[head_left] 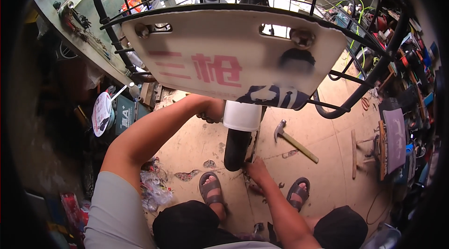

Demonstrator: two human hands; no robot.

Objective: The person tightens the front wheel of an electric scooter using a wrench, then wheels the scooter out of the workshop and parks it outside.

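Observation:
A black wire basket [348, 106] fills the top of the view, with a pale printed plate [196, 45] fixed to its front by round bolts. Below the plate, a white curved piece [242, 117] sits over a black rounded piece [237, 148], like a cycle's front mudguard. My left hand [214, 109] reaches in at its left side, fingers curled and partly hidden; what they grip cannot be made out. Lower down on the right side, my right hand [257, 172] is closed by the black piece's lower end. A thin metal strip [253, 148] rises from it.
A claw hammer [299, 144] lies on the tan floor to the right, between me and cluttered tools. A wooden-handled piece [354, 153] lies farther right. A dark green box [128, 117] and a plastic bag [155, 186] are at the left. My sandalled feet flank the wheel.

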